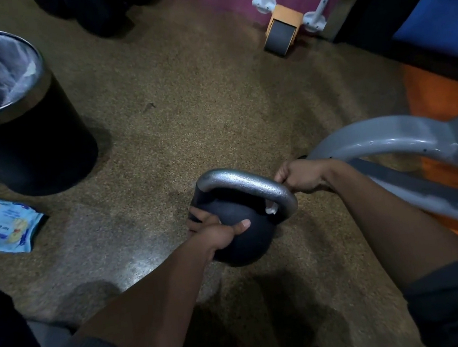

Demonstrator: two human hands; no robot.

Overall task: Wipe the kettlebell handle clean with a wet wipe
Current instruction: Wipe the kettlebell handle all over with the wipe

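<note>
A kettlebell (pixel 240 229) with a dark round body and a silver textured handle (pixel 247 181) stands on the speckled floor at centre. My left hand (pixel 217 232) grips the body from the near side, thumb across the front and fingers round the left. My right hand (pixel 302 178) is curled against the outer right end of the handle. A small white bit of wet wipe (pixel 271 210) shows inside the handle loop by its right leg. The rest of the wipe is hidden behind the handle and my fingers.
A black bin (pixel 46 155) with a plastic liner stands at the left, with a blue pack of wet wipes (pixel 3 224) on the floor beside it. A grey metal machine frame (pixel 385 139) curves just right of my right hand. An ab roller (pixel 282 31) leans at the back wall.
</note>
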